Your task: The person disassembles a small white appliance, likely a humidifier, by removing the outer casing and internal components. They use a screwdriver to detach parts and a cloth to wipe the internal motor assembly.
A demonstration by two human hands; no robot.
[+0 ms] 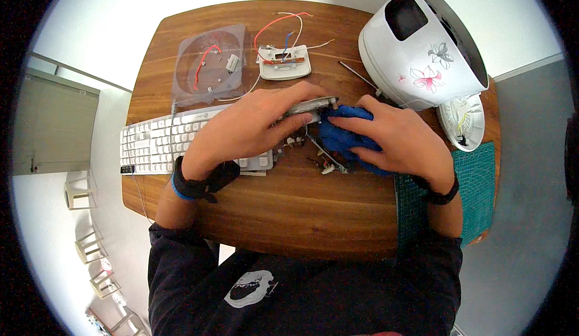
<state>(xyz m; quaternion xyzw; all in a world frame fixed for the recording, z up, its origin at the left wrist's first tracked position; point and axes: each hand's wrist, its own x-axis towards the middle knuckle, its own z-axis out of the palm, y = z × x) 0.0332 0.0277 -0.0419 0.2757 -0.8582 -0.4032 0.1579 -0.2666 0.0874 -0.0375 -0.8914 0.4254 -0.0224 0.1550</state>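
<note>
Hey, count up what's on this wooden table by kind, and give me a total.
Appliance shell, white with flower print: 1
Round white base part: 1
White keyboard: 1
Clear plastic cover: 1
White wired panel: 1
Blue cloth, under the right hand: 1
Grey part, under the left hand: 1
Green cutting mat: 1
Total: 8

Keyboard point(154, 143) left on table point(289, 209); cooker body point(422, 43) far right; cutting mat point(476, 185) right.

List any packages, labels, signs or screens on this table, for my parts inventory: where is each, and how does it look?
Display window: dark rounded rectangle, blank, on the white flowered cooker body, far right of the table.
Clear plastic package: squarish, transparent, far left-centre, holding a red wire.
No signs or readable labels visible.
</note>
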